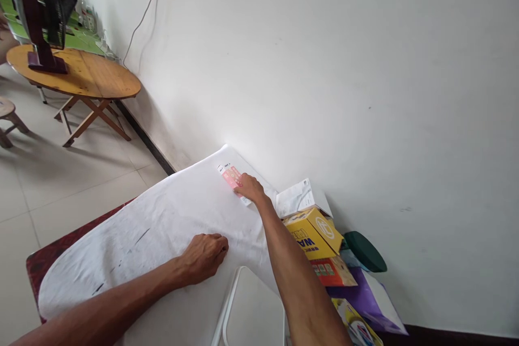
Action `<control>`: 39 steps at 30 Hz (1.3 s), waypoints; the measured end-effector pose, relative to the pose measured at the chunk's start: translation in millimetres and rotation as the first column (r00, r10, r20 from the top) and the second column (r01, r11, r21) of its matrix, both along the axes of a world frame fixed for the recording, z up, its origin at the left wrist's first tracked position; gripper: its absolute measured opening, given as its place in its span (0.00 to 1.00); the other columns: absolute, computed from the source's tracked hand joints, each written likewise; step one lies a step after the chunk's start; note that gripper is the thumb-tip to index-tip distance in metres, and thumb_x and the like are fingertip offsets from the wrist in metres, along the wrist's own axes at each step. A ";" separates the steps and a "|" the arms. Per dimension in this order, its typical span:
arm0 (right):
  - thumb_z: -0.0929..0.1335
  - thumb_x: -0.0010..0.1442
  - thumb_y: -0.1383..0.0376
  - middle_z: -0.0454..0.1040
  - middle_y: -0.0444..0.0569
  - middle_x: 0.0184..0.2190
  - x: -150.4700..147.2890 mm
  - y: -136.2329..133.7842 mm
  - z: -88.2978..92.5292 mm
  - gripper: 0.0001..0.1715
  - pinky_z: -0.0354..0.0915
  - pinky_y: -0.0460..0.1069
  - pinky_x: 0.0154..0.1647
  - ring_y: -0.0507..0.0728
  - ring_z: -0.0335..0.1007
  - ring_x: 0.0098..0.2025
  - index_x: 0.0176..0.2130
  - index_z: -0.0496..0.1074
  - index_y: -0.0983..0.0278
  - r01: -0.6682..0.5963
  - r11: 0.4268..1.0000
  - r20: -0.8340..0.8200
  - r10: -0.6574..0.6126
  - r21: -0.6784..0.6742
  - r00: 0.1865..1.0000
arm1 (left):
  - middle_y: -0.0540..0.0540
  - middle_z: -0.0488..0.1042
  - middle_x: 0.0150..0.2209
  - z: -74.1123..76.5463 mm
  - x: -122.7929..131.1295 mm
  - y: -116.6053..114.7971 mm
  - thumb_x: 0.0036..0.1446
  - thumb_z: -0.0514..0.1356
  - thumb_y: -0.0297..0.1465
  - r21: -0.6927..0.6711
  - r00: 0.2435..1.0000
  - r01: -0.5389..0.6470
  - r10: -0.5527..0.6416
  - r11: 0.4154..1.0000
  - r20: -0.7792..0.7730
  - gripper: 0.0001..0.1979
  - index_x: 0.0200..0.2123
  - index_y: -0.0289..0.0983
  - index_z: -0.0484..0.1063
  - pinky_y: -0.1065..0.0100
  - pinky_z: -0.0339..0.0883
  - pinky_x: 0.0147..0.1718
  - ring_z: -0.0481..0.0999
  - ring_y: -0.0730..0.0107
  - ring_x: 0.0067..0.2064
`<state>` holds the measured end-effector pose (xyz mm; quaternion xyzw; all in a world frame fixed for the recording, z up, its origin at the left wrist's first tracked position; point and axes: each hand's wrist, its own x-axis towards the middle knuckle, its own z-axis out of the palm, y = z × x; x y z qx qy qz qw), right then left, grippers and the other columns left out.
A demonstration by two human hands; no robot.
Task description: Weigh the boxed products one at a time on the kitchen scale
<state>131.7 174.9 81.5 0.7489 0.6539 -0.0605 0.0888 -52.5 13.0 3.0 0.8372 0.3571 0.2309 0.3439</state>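
Note:
My right hand [250, 188] reaches to the far end of a white cloth [162, 216] and grips the near edge of a flat pink-and-white printed pack [230, 174]. Its fingers and thumb are closed on the pack, which lies on or just above the cloth; I cannot tell which. Lower and to the left, my left hand [205, 257] rests on the cloth as a loose fist, knuckles up, with nothing showing in it. Near my body, between my forearms, stands a white flat-topped object with rounded corners [255, 308].
Right of my right forearm are stacked a white box [294, 199], a yellow box [314, 232], an orange box [334, 271] and a purple packet [368, 297]. A dark green round object [367, 251] leans there. The wall [365, 92] borders the cloth. Far left, a fan [44, 21] stands on a wooden table [97, 73].

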 end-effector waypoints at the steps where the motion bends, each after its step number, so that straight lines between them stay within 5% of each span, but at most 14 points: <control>1: 0.70 0.68 0.56 0.73 0.53 0.54 -1.3 -10.8 3.1 0.22 0.73 0.59 0.51 0.60 0.74 0.51 0.56 0.71 0.64 0.013 1.000 -0.015 -0.013 -0.003 1.000 | 0.48 0.78 0.36 -0.6 0.0 0.2 0.65 0.52 0.26 0.003 1.000 0.000 0.000 1.000 0.002 0.09 0.34 0.40 0.71 0.67 0.58 0.32 0.76 0.65 0.34; 5: 0.71 0.66 0.54 0.77 0.52 0.47 -8.1 -74.6 22.2 0.21 0.72 0.55 0.47 0.59 0.76 0.47 0.51 0.72 0.66 0.081 0.995 -0.088 -0.076 0.052 0.993 | 0.47 0.79 0.37 -2.3 -1.3 1.9 0.64 0.52 0.25 0.016 1.000 0.010 -0.010 1.000 0.008 0.09 0.36 0.40 0.72 0.67 0.59 0.34 0.77 0.65 0.36; 10: 0.67 0.65 0.53 0.78 0.55 0.47 -13.0 -197.2 47.8 0.20 0.67 0.54 0.49 0.63 0.74 0.52 0.49 0.70 0.65 0.143 0.968 -0.153 -0.113 0.207 0.982 | 0.46 0.80 0.39 -1.3 -4.7 3.6 0.64 0.53 0.26 0.021 1.000 0.020 -0.020 1.000 0.002 0.09 0.38 0.39 0.73 0.67 0.60 0.35 0.78 0.62 0.40; 14: 0.68 0.63 0.54 0.75 0.59 0.56 -13.0 -298.2 37.6 0.29 0.65 0.57 0.58 0.65 0.71 0.59 0.58 0.67 0.66 0.185 0.944 -0.218 -0.127 0.273 0.968 | 0.44 0.80 0.40 -1.0 -7.2 4.2 0.64 0.52 0.27 0.023 1.000 0.024 -0.024 0.999 -0.002 0.10 0.38 0.39 0.74 0.66 0.62 0.37 0.78 0.60 0.41; 17: 0.68 0.62 0.56 0.74 0.59 0.57 -16.9 -347.9 15.9 0.31 0.66 0.59 0.59 0.66 0.71 0.59 0.60 0.66 0.66 0.212 0.925 -0.237 -0.139 0.315 0.961 | 0.44 0.80 0.39 -1.5 -8.4 4.9 0.63 0.52 0.27 0.030 1.000 0.029 -0.029 0.999 0.001 0.10 0.38 0.39 0.74 0.66 0.62 0.37 0.78 0.60 0.40; 23: 0.69 0.62 0.61 0.75 0.61 0.54 -27.6 -372.1 -6.8 0.28 0.67 0.63 0.58 0.69 0.71 0.57 0.59 0.68 0.68 0.222 0.910 -0.180 -0.167 0.349 0.969 | 0.44 0.80 0.39 -2.0 -10.4 6.9 0.63 0.50 0.30 0.071 0.999 0.040 -0.041 0.997 0.021 0.12 0.38 0.40 0.73 0.63 0.64 0.38 0.78 0.58 0.40; 28: 0.73 0.59 0.56 0.69 0.60 0.62 -24.8 -385.8 -2.6 0.43 0.67 0.65 0.59 0.70 0.65 0.63 0.67 0.59 0.65 0.225 0.855 -0.193 -0.149 0.467 0.970 | 0.45 0.80 0.38 -3.7 -10.4 8.7 0.64 0.49 0.33 0.099 0.998 0.049 -0.053 0.994 0.041 0.13 0.38 0.40 0.73 0.63 0.65 0.39 0.78 0.58 0.39; 39: 0.67 0.67 0.65 0.72 0.58 0.56 -36.5 -399.8 -26.2 0.27 0.70 0.62 0.53 0.65 0.70 0.57 0.63 0.60 0.63 0.221 0.749 -0.217 -0.105 0.625 0.971 | 0.47 0.82 0.38 8.8 -8.7 9.9 0.63 0.50 0.40 0.102 0.999 0.039 -0.039 0.994 -0.005 0.15 0.39 0.41 0.74 0.64 0.68 0.39 0.80 0.59 0.38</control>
